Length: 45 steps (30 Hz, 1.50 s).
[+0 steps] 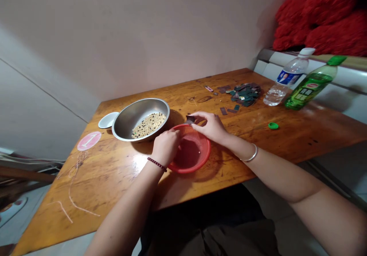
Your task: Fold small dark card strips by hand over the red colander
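My left hand (166,145) reaches over the left rim of a red plastic mesh basket (208,154), its fingers curled closed and their tips mostly hidden. What they hold, if anything, I cannot make out. Above the far rim, my right hand (211,128) pinches a small dark piece (189,119) that looks like folded cloth, between thumb and fingers. One small pale bead-like bit (199,152) lies inside the basket. Just left of it stands a steel bowl (126,116) with many pale and dark bead-like grains (149,125).
A small white dish (107,120), a pink disc (89,141) and loose string (71,198) lie left. Dark cloth pieces (245,94) are heaped behind. Two bottles, one clear (282,82) and one green (311,85), stand right, near a green cap (273,126).
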Motion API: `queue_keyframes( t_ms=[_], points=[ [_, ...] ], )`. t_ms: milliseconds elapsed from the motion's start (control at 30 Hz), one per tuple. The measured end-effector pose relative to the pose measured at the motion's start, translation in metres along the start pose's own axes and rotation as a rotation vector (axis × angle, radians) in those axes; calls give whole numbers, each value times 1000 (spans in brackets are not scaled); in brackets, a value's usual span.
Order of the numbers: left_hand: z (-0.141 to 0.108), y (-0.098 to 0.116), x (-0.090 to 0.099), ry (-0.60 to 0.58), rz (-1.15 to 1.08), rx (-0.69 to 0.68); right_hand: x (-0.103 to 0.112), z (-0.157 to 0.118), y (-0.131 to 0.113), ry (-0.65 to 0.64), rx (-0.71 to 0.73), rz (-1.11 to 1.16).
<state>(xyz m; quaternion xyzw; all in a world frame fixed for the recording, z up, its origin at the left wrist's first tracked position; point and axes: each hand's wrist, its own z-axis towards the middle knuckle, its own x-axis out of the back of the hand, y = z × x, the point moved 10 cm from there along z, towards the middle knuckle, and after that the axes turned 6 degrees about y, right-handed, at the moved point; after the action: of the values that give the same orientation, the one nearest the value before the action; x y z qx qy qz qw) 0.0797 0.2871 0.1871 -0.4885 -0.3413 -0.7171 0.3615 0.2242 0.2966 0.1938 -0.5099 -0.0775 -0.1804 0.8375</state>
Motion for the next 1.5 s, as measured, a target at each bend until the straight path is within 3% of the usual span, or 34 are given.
queue_keyframes(
  t_ms=[100,267,500,567,633,733,833,1067,1167,1500],
  points=[
    [-2,5,-13,-84,98,-42,-1,-5,-11,-18,67,-75],
    [-1,0,-22,-109,82,-2,-2,-7,-17,-31,120,-159],
    [2,0,-11,-59,17,23,1,-7,-17,-3,120,-130],
    [6,-5,7,60,-147,56,1,-5,-13,3,77,-73],
    [9,-19,27,226,-450,138,0,-4,-6,-1,14,7],
    [10,-40,32,318,-857,263,-7,-2,2,-54,-96,181],
    [12,-42,26,285,-1047,287,-14,-2,5,-99,-156,305],
    [14,-23,19,130,-1167,215,-25,-4,9,-194,-260,509],
    [13,-16,18,58,-1156,178,-30,-6,9,-239,-307,604],
    [13,-5,27,52,-1014,63,-33,-10,13,-236,-429,700]
  ],
)
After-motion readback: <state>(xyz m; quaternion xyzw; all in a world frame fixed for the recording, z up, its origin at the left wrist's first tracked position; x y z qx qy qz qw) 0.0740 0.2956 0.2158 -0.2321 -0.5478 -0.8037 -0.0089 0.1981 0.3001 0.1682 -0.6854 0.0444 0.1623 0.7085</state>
